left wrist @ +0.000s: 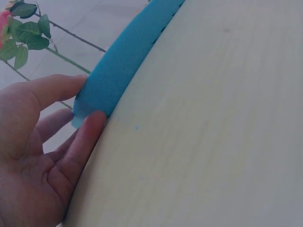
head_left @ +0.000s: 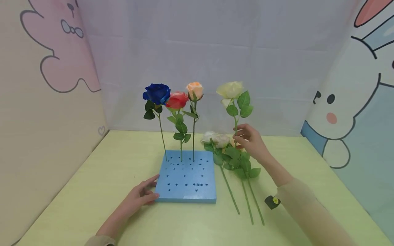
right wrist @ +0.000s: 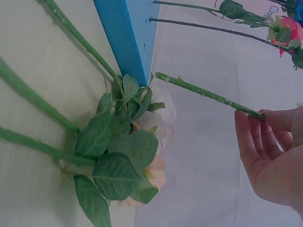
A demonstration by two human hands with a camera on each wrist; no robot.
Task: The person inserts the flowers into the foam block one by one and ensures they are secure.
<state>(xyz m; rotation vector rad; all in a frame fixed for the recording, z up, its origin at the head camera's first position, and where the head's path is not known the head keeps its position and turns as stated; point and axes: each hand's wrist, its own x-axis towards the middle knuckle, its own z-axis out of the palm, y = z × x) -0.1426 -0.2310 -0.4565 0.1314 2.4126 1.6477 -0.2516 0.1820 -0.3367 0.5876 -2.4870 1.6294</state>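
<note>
A blue foam block (head_left: 184, 177) with many small holes lies on the table. My left hand (head_left: 138, 198) holds its near left corner; in the left wrist view the thumb and fingers (left wrist: 90, 127) bear on that corner. Three roses stand upright in its back row: a blue rose (head_left: 157, 94), a red rose (head_left: 177, 100) and a peach rose (head_left: 195, 91). Right of the block, my right hand (head_left: 250, 141) pinches the stem of a pale cream rose (head_left: 231, 90), bloom up. The lower stem (right wrist: 203, 91) hangs free above the table in the right wrist view.
Several loose roses (head_left: 220, 140) lie right of the block, blooms toward the back, with stems (head_left: 230, 191) pointing toward me. A small dark piece with a yellow flower (head_left: 273, 202) is beside my right sleeve. Cartoon-printed cloth panels (head_left: 335, 112) stand around the table.
</note>
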